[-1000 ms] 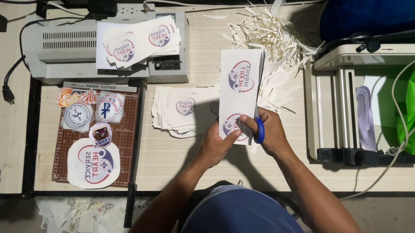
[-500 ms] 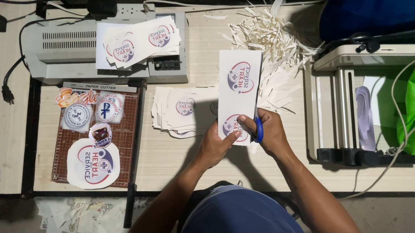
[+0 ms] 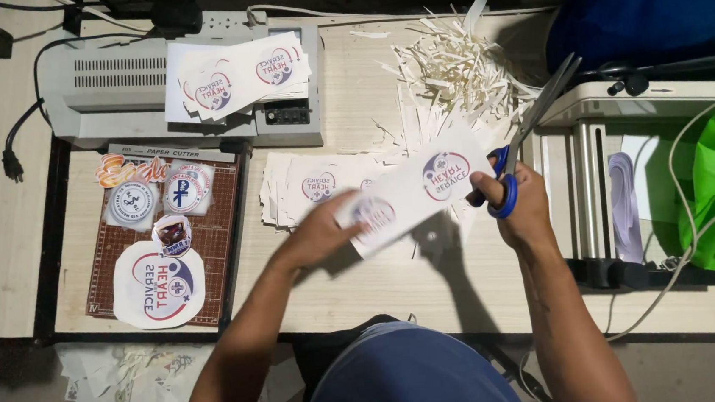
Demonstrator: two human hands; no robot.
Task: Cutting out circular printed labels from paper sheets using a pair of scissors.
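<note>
Above the wooden table [image 3: 381, 284], the left hand [image 3: 319, 234] pinches the printed sheet [image 3: 416, 189] taut while the right hand [image 3: 518, 205], fingers closed through the handles, holds the scissors [image 3: 531, 132] open, best aligned close beside the round emblem.

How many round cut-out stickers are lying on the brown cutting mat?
4: two side by side near the top, a small one below, a large one at the bottom. Overlaps may hide more.
</note>
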